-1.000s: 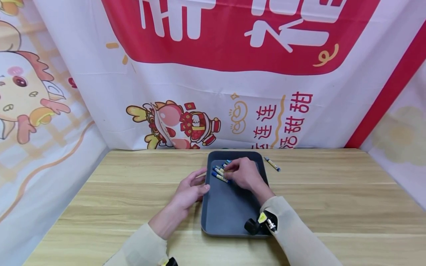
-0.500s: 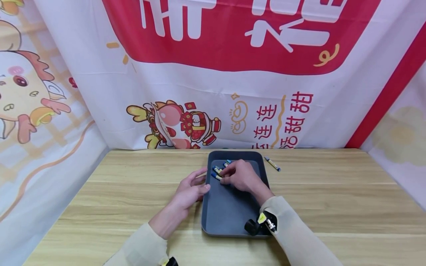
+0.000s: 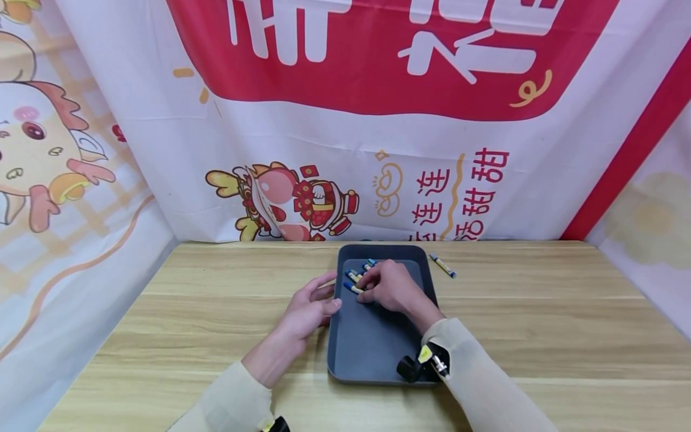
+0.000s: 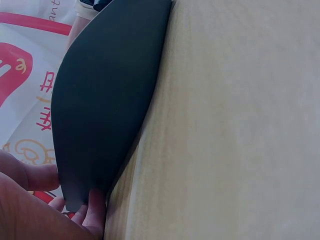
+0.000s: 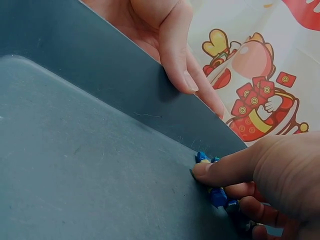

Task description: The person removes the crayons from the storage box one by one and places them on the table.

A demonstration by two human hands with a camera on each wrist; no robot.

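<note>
Covering crayons (image 3: 356, 279) — right hand (image 3: 391, 287) hides most.

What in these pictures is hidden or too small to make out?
- Crayons in the tray: the right hand covers part of the pile in the head view, so the count is unclear.
- Crayon labels: too small to read in any view.
- Left hand: in the left wrist view only its fingertips show, cut off by the frame's edge.
- Loose crayon on the table: seen only in the head view.
</note>
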